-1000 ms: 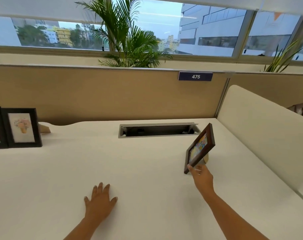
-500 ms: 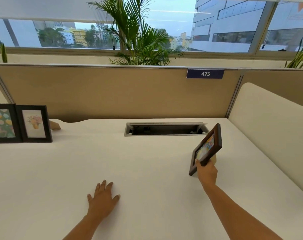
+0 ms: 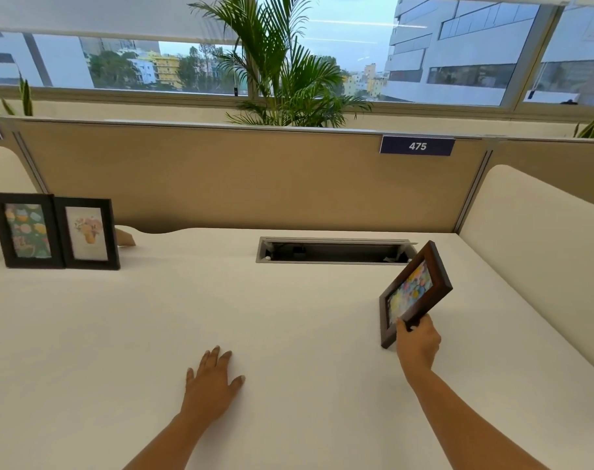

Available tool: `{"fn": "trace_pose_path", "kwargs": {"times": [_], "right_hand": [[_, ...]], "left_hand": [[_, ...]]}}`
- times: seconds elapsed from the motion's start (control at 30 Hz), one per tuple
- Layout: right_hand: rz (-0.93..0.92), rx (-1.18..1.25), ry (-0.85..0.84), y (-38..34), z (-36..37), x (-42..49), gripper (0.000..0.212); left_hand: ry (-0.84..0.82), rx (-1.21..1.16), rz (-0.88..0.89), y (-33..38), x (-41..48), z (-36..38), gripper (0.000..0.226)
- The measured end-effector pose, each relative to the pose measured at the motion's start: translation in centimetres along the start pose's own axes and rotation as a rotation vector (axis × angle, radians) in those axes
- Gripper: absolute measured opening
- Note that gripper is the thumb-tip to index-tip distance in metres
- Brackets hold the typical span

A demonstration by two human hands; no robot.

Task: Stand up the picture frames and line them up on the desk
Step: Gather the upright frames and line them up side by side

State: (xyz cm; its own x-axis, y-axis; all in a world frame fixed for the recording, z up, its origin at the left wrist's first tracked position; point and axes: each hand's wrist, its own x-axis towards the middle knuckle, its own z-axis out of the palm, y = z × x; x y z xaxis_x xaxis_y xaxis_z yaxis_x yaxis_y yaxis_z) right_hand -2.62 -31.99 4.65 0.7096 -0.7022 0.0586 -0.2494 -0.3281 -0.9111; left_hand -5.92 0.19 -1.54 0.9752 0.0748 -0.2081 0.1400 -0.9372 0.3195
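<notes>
A brown picture frame [image 3: 414, 293] with a colourful picture is tilted, its lower corner on or just above the white desk [image 3: 221, 317] at the right. My right hand [image 3: 417, 344] grips its lower edge. Two black picture frames stand upright side by side at the far left: one with a green picture [image 3: 25, 230] and one with a flower picture [image 3: 88, 234]. My left hand [image 3: 214, 385] lies flat on the desk near the middle front, fingers apart, holding nothing.
A grey cable tray opening [image 3: 332, 250] is sunk into the desk's back edge. A tan partition [image 3: 241, 178] with a "475" label [image 3: 417, 146] runs behind. Cream side dividers rise at the right [image 3: 533, 266] and far left. Plants stand beyond the partition.
The view has swung left, bringing both black frames fully into sight. My right hand has shifted its grip along the brown frame's lower edge. The left hand has stayed flat.
</notes>
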Motion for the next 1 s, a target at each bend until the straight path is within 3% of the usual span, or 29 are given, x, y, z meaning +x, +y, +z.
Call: {"fn": "trace_pose_path", "kwargs": {"times": [0.33, 1.0], "right_hand": [[-0.014, -0.006, -0.067, -2.3, 2.6, -3.5, 0.035], [-0.183, 0.112, -0.497, -13.7, 19.1, -13.2, 0.037]], "left_hand": [[0.035, -0.042, -0.057, -4.2, -0.4, -1.8, 0.061], [0.167, -0.081, -0.174, -21.7, 2.5, -9.9, 0.052]]}}
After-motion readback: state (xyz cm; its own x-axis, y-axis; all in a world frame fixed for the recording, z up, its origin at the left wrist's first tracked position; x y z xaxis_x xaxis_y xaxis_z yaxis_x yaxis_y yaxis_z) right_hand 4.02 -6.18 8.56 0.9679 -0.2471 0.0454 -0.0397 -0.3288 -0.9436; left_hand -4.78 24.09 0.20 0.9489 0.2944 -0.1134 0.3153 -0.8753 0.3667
